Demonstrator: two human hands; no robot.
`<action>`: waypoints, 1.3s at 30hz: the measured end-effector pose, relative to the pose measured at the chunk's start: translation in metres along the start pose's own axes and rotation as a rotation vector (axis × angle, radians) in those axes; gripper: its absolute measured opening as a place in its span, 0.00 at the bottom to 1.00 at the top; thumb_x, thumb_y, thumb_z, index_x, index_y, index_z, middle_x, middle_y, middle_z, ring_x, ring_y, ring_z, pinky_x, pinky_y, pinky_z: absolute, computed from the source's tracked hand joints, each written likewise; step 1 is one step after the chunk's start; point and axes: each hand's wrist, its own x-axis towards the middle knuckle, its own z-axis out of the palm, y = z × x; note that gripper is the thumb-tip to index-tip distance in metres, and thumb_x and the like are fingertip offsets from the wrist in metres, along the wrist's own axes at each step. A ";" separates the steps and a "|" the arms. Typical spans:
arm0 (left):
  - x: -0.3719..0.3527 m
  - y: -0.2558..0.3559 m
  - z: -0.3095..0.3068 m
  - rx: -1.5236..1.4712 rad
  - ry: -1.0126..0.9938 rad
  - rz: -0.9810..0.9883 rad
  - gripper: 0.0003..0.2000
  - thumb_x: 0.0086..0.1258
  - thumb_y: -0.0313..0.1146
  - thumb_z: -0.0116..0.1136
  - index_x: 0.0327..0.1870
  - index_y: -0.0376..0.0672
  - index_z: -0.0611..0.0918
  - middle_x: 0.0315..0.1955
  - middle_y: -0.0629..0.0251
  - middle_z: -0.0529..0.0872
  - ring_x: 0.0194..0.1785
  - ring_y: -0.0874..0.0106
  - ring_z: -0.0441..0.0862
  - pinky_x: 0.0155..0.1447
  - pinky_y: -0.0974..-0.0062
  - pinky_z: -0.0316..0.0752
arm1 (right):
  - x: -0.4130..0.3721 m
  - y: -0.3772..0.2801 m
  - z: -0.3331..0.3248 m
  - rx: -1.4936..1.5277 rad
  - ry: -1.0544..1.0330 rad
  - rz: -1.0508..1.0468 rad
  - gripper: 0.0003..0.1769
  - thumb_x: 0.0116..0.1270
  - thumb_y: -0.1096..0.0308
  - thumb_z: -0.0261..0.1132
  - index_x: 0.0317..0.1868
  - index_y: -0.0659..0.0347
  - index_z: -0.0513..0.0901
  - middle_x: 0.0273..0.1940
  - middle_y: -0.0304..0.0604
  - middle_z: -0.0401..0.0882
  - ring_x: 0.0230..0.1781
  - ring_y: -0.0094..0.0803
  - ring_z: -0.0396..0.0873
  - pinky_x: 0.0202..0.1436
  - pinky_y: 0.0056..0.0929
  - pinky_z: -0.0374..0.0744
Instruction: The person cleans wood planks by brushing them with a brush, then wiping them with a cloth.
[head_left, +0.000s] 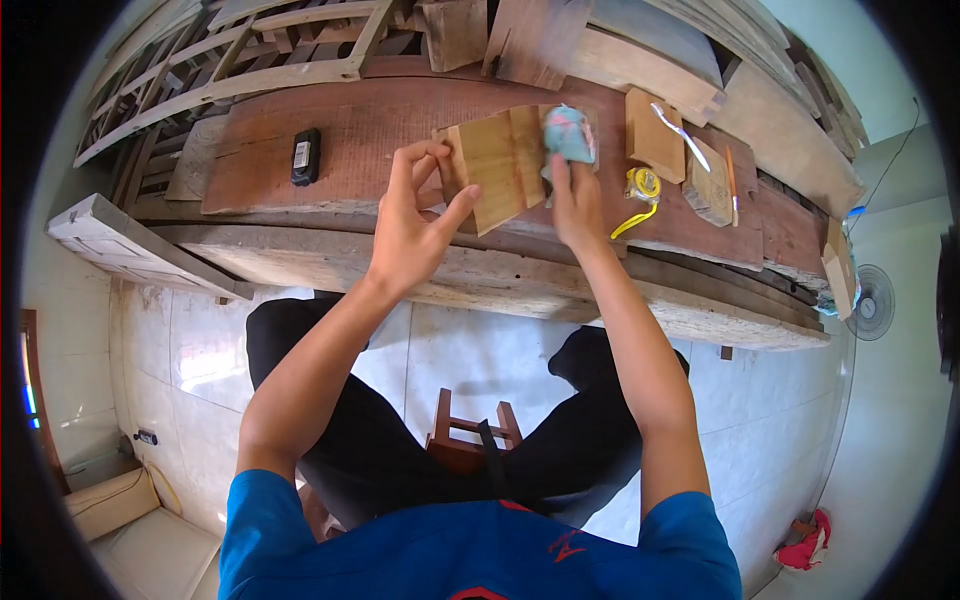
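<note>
My left hand [420, 215] grips the left edge of a light wooden piece [497, 168], thumb in front and fingers at its upper left corner. The piece is tilted above the reddish-brown bench top [255, 150]. At its right side, my right hand [575, 200] is closed on a light blue and pink cloth [569, 135]. Hand and cloth are somewhat blurred. To the right lie a yellow tape measure [643, 183], a wood block [655, 138] with a white toothbrush [682, 133] across it, and a pencil [732, 175].
A black device [305, 157] with a white label lies on the bench at the left. Boards [650, 75] and a slatted wooden frame [230, 85] line the back. A small wooden stool [465, 455] stands between my legs, and a fan [872, 302] is at the right.
</note>
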 end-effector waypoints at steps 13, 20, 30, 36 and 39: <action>0.006 0.014 -0.008 -0.030 -0.005 -0.157 0.26 0.81 0.24 0.64 0.71 0.42 0.63 0.68 0.50 0.77 0.63 0.65 0.86 0.52 0.74 0.88 | 0.013 0.049 -0.007 -0.481 0.080 -0.243 0.41 0.79 0.46 0.66 0.80 0.67 0.71 0.76 0.67 0.73 0.78 0.67 0.69 0.84 0.56 0.65; 0.013 -0.007 -0.011 -0.027 0.006 -0.003 0.27 0.79 0.24 0.65 0.70 0.40 0.63 0.67 0.45 0.79 0.62 0.57 0.88 0.53 0.68 0.92 | -0.036 -0.056 0.027 -0.302 -0.069 -0.583 0.37 0.79 0.47 0.65 0.76 0.67 0.75 0.75 0.68 0.74 0.79 0.66 0.69 0.85 0.60 0.64; 0.024 -0.003 -0.011 -0.022 0.029 0.014 0.29 0.78 0.21 0.62 0.75 0.39 0.61 0.68 0.40 0.79 0.62 0.60 0.88 0.53 0.70 0.90 | -0.018 -0.025 0.022 0.154 -0.094 -0.233 0.42 0.80 0.42 0.64 0.79 0.67 0.73 0.82 0.66 0.64 0.85 0.61 0.62 0.86 0.50 0.63; 0.036 -0.004 -0.010 -0.009 0.075 -0.001 0.30 0.77 0.21 0.63 0.75 0.40 0.63 0.69 0.44 0.80 0.62 0.62 0.88 0.57 0.71 0.86 | 0.012 -0.010 0.004 -0.005 -0.146 -0.138 0.41 0.76 0.45 0.67 0.79 0.64 0.74 0.80 0.65 0.68 0.85 0.62 0.62 0.87 0.51 0.60; 0.039 0.001 -0.012 -0.067 0.071 -0.095 0.30 0.77 0.21 0.63 0.76 0.41 0.63 0.68 0.44 0.81 0.62 0.63 0.87 0.58 0.71 0.85 | 0.010 -0.011 0.019 0.030 -0.036 -0.180 0.41 0.75 0.44 0.69 0.78 0.64 0.76 0.78 0.64 0.72 0.84 0.62 0.63 0.87 0.53 0.62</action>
